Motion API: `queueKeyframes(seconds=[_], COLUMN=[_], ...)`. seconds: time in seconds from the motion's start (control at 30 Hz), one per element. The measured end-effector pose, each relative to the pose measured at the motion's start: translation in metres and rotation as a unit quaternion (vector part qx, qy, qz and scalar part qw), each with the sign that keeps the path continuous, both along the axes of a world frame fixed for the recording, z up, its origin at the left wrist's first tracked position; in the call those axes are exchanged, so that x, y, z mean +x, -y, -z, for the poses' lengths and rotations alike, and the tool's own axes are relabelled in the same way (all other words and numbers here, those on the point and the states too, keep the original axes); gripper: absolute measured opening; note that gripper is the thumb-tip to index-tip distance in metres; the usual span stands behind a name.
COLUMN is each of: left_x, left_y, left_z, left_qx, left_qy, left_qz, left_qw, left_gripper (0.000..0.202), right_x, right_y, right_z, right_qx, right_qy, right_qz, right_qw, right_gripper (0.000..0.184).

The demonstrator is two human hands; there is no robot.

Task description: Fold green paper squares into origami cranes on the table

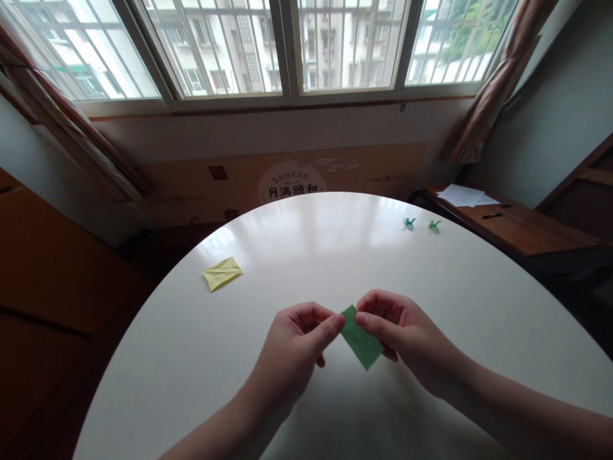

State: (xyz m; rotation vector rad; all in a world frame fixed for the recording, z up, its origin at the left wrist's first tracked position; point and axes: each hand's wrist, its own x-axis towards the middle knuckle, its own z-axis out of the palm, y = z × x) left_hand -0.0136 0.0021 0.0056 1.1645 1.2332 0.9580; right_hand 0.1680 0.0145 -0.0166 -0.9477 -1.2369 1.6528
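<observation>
A small piece of green paper (364, 345), with straight edges and a pointed lower corner, is held up over the white table. My left hand (301, 338) pinches its upper left edge between thumb and forefinger. On the other side, my right hand (405, 329) grips the upper right edge with thumb and fingers. The fingertips behind the paper are partly hidden. To the left on the table lies a creased yellow paper (223, 274), touched by neither hand.
Two small folded paper figures, one blue (409, 223) and one green (433, 227), stand near the far right edge of the round white table (297, 255). Beyond it, a wooden desk (536, 227) holds white sheets (464, 195). Barred windows and curtains line the back wall.
</observation>
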Motion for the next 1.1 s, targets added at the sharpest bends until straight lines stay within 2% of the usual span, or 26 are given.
queueKeyframes(seconds=[0.13,0.33,0.43,0.77,0.87,1.0,1.1], left_x=[0.0,-0.002,-0.003,-0.01,-0.012,-0.015,-0.017], left_y=[-0.001,0.001,0.0,-0.005,-0.006,-0.009,-0.011], left_z=[0.002,0.004,0.003,-0.013,-0.015,-0.017,-0.018], left_qx=[0.002,0.042,0.051,0.06,0.059,0.039,0.028], left_qy=[-0.013,-0.065,-0.065,-0.003,0.016,0.036,0.06], left_qz=[0.021,0.046,0.044,-0.045,-0.076,-0.088,-0.122], left_qw=[1.0,0.996,0.996,0.997,0.995,0.995,0.99], left_gripper=[0.031,0.031,0.029,0.022,0.022,0.024,0.026], right_x=[-0.001,-0.001,0.0,0.004,0.006,0.01,0.015], right_y=[0.0,0.0,0.0,-0.007,-0.011,-0.015,-0.019], right_z=[-0.003,-0.004,-0.004,-0.008,-0.009,-0.012,-0.013], right_qx=[-0.009,0.054,0.06,0.061,0.057,0.044,0.035], right_qy=[0.001,0.073,0.087,0.096,0.104,0.108,0.116], right_qz=[0.006,-0.021,-0.032,-0.041,-0.036,-0.031,-0.004], right_qw=[1.0,0.996,0.994,0.993,0.992,0.993,0.993], right_gripper=[0.025,0.024,0.024,0.023,0.02,0.018,0.02])
